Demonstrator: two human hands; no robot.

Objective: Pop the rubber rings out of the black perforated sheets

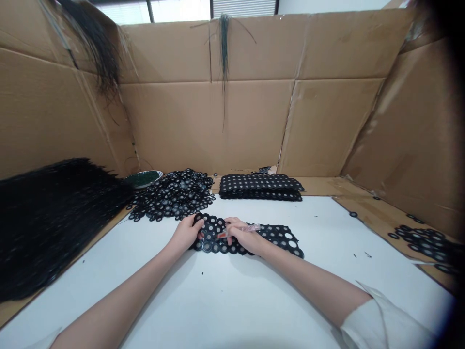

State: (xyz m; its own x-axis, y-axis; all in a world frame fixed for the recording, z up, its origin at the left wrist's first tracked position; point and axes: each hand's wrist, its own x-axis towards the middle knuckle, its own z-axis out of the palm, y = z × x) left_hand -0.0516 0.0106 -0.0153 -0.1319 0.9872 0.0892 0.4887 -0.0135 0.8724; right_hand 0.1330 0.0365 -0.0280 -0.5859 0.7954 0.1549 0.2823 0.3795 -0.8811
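A black strip of linked rings [279, 236] lies across the white table, its left end lifted slightly by my left hand [189, 231]. The thumb of that hand rests on top of the strip, with its fingers closed round the edge. My right hand [242, 235] pinches a slim pen-like tool [253, 227] with a clear end and a reddish tip part. The tool's tip points left, over the rings near the strip's middle. Two larger bright openings show near the strip's right end.
Behind my left hand is a heap of loose black rings [172, 194], beside a dish of dark green bits [143, 179]. Stacked ring mats [259, 186] stand at the back. Black strands [54, 218] lie at left, more rings [425, 242] at right. Cardboard walls [254, 121] surround the table [232, 310].
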